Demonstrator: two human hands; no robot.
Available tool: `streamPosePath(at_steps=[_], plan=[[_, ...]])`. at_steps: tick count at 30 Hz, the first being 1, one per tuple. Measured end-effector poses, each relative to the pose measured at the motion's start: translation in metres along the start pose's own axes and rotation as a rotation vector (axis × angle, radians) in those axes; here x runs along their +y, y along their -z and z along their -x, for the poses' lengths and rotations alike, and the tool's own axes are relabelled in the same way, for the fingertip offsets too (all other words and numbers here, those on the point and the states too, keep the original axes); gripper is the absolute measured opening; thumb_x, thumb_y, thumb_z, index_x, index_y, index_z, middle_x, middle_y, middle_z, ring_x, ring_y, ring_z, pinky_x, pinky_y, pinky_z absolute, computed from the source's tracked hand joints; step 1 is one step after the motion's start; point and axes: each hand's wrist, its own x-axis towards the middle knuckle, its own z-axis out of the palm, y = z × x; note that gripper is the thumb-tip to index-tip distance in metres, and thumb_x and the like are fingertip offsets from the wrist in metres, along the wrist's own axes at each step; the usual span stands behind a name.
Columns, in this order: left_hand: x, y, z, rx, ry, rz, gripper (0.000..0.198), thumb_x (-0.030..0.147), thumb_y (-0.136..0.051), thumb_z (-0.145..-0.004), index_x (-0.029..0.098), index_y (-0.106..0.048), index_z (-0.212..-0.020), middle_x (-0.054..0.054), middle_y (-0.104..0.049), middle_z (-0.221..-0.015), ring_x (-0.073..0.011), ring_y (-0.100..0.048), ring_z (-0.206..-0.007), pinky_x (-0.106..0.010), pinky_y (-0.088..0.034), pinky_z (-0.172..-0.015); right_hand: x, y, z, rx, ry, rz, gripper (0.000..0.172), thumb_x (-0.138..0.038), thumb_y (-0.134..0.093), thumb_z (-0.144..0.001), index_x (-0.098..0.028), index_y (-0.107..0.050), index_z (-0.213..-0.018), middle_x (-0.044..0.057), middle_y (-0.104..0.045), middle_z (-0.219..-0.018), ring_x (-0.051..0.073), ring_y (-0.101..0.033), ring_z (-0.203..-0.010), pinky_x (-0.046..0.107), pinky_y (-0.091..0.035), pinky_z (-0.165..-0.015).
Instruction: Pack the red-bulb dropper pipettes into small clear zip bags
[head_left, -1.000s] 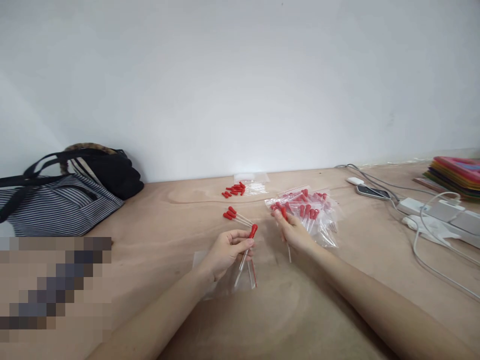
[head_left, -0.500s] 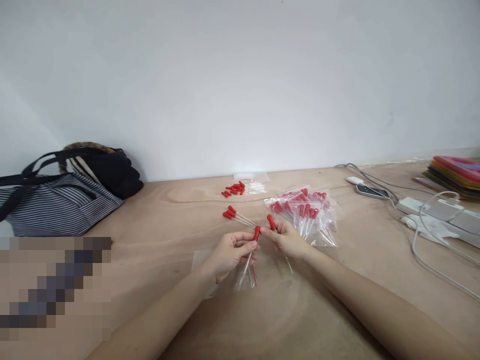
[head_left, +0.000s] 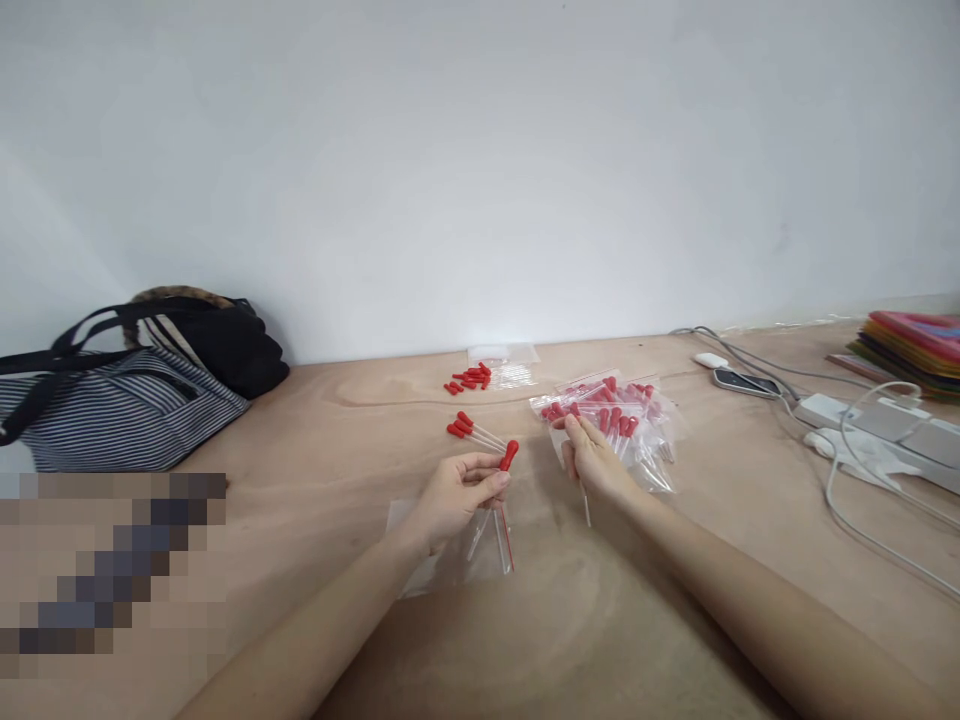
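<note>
My left hand (head_left: 469, 492) pinches a dropper (head_left: 509, 454) just below its red bulb, which points up and away. Glass tubes show below the fingers, over a clear zip bag (head_left: 420, 585) with a red strip on the table. My right hand (head_left: 596, 462) is closed on another dropper (head_left: 587, 508); only the lower tube shows, and its bulb is hidden by the fingers. That hand is at the near left edge of a pile of zip bags (head_left: 651, 470) filled with red-bulbed droppers. Several loose droppers (head_left: 465, 425) lie just beyond my left hand.
Loose red bulbs (head_left: 471, 378) and bare glass tubes (head_left: 514, 375) lie near the wall. At right are a phone-like device (head_left: 745, 383), a power strip (head_left: 874, 420) with cables, and stacked coloured sheets (head_left: 911, 350). A striped bag (head_left: 135, 410) stands at left.
My right hand has moved right and away from my left hand, up to the bag pile, carrying its dropper. My left hand has shifted slightly left, with its dropper bulb tilted more.
</note>
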Motion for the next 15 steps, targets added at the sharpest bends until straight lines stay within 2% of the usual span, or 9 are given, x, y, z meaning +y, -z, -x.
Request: streamPosePath(at_steps=[3, 8, 12, 15], plan=[[0.001, 0.002, -0.001, -0.007, -0.093, -0.147, 0.023, 0.026, -0.069, -0.066, 0.014, -0.066, -0.085, -0.002, -0.066, -0.074, -0.0139, -0.060, -0.065, -0.026, -0.050, -0.064, 0.002, 0.005, 0.001, -0.070, -0.013, -0.056, 0.031, -0.049, -0.056, -0.069, -0.019, -0.046, -0.065, -0.008, -0.039, -0.044, 0.007, -0.036, -0.038, 0.021, -0.027, -0.040], [-0.004, 0.003, -0.002, -0.035, -0.252, -0.425, 0.021, 0.021, -0.058, -0.072, 0.017, -0.066, -0.092, -0.003, -0.069, -0.082, -0.0164, -0.062, -0.070, -0.026, -0.048, -0.065, 0.007, 0.008, 0.008, -0.267, -0.187, -0.303, 0.038, -0.038, -0.073, -0.054, -0.018, -0.050, -0.076, -0.007, -0.051, -0.055, 0.007, -0.050, -0.048, 0.020, -0.039, -0.048], [-0.012, 0.001, -0.001, -0.064, -0.265, -0.510, 0.019, 0.023, -0.056, -0.074, 0.016, -0.067, -0.089, -0.003, -0.069, -0.082, -0.0172, -0.062, -0.071, -0.025, -0.047, -0.063, 0.013, 0.005, 0.014, -0.407, -0.223, -0.289, 0.036, -0.038, -0.075, -0.054, -0.016, -0.050, -0.069, -0.003, -0.057, -0.059, 0.010, -0.058, -0.059, 0.023, -0.046, -0.058], [-0.014, -0.002, 0.001, -0.090, -0.223, -0.568, 0.019, 0.024, -0.056, -0.074, 0.016, -0.067, -0.086, -0.003, -0.069, -0.079, -0.0181, -0.062, -0.071, -0.025, -0.047, -0.062, 0.018, 0.003, 0.016, -0.488, -0.138, -0.180, 0.037, -0.035, -0.075, -0.054, -0.016, -0.052, -0.073, -0.003, -0.058, -0.059, 0.009, -0.056, -0.056, 0.023, -0.045, -0.054]])
